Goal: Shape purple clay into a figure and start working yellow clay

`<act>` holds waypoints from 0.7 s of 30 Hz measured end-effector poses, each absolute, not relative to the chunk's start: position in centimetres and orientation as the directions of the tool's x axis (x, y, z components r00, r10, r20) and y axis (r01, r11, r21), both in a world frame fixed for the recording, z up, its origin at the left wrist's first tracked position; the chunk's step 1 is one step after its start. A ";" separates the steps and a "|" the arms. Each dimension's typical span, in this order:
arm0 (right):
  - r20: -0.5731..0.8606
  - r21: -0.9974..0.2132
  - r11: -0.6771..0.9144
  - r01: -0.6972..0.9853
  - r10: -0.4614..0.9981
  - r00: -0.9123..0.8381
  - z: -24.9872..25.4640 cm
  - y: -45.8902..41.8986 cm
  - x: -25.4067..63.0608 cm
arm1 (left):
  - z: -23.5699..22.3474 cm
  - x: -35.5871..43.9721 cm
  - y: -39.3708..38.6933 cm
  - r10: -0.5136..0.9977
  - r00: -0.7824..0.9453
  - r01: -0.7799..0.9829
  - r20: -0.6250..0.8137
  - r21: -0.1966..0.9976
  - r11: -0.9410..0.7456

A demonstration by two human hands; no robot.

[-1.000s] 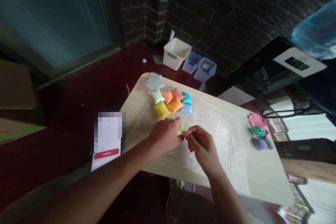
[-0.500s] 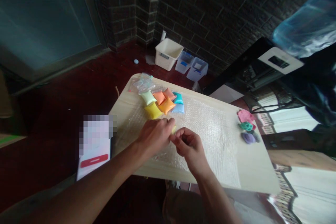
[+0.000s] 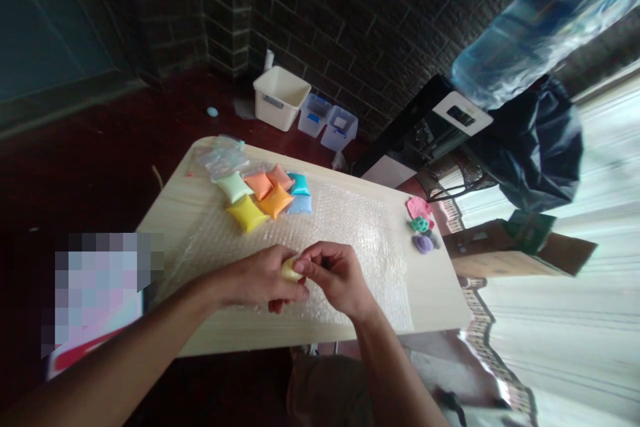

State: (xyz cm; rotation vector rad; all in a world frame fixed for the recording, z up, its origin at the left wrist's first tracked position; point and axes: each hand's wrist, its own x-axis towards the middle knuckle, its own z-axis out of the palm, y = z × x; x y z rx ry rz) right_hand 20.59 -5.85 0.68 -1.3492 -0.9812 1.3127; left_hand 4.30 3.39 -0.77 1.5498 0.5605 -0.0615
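My left hand point(image 3: 260, 278) is wrapped round a pale yellow lump of modelling clay point(image 3: 289, 271) above the bubble wrap. The thumb and fingers of my right hand point(image 3: 336, 276) pinch the same lump from the right. Fingers cover much of it, so its full shape is hidden. Beyond my left hand lie several pillow-shaped clay packets: a yellow packet point(image 3: 247, 213) nearest, an orange packet point(image 3: 276, 201), a pale green packet point(image 3: 233, 187), a coral packet point(image 3: 259, 185), a teal packet point(image 3: 300, 183) and a light blue packet point(image 3: 301, 204).
Bubble wrap point(image 3: 360, 233) covers the middle of the wooden table point(image 3: 435, 300). Clear plastic bags point(image 3: 223, 155) lie at its far left corner. Pink point(image 3: 419, 207), green point(image 3: 420, 224) and purple clay pieces point(image 3: 423, 243) sit near the right edge. Tubs point(image 3: 281, 97) stand on the floor beyond.
My view has swung to the right, so the table appears further left. Both hands have come nearer to me, and more of the yellow lump shows between them.
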 end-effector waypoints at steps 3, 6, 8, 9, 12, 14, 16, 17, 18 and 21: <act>-0.230 -0.973 -0.226 -0.049 0.965 0.123 0.3 -5.8 20.0 | -1.3 4.4 3.3 0.569 0.768 0.484 -0.295 0.848 -0.215; -0.278 -0.960 -0.278 -0.025 0.944 0.179 0.0 -5.5 18.7 | -1.0 4.4 3.3 0.713 0.668 0.658 -0.215 0.618 -0.430; -0.288 -0.957 -0.289 -0.027 0.935 0.208 0.1 -5.5 17.9 | -0.1 4.2 3.3 0.731 0.643 0.726 -0.228 0.486 -0.487; -0.288 -0.957 -0.287 -0.037 0.933 0.215 0.2 -5.5 17.5 | 0.3 4.2 3.3 0.737 0.638 0.739 -0.224 0.446 -0.504; -0.264 -0.964 -0.251 -0.086 0.937 0.228 0.6 -5.5 17.0 | 1.3 3.9 3.3 0.746 0.646 0.733 -0.164 0.409 -0.544; -0.246 -0.969 -0.231 -0.090 0.939 0.242 0.6 -5.6 17.0 | 1.4 3.9 3.3 0.750 0.649 0.725 -0.125 0.401 -0.560; -0.234 -0.972 -0.227 -0.056 0.937 0.259 0.4 -5.7 17.2 | 1.1 3.8 3.3 0.754 0.648 0.724 -0.106 0.393 -0.567; -0.228 -0.973 -0.227 -0.032 0.937 0.264 0.2 -5.7 17.3 | 0.9 3.8 3.3 0.755 0.649 0.720 -0.096 0.397 -0.569; -0.218 -0.975 -0.224 -0.011 0.938 0.269 0.1 -5.7 17.5 | 0.7 3.8 3.3 0.754 0.652 0.711 -0.082 0.412 -0.570; -0.172 -0.983 -0.185 0.016 0.940 0.294 -0.1 -5.5 18.4 | 0.3 3.9 3.3 0.753 0.658 0.653 -0.022 0.515 -0.555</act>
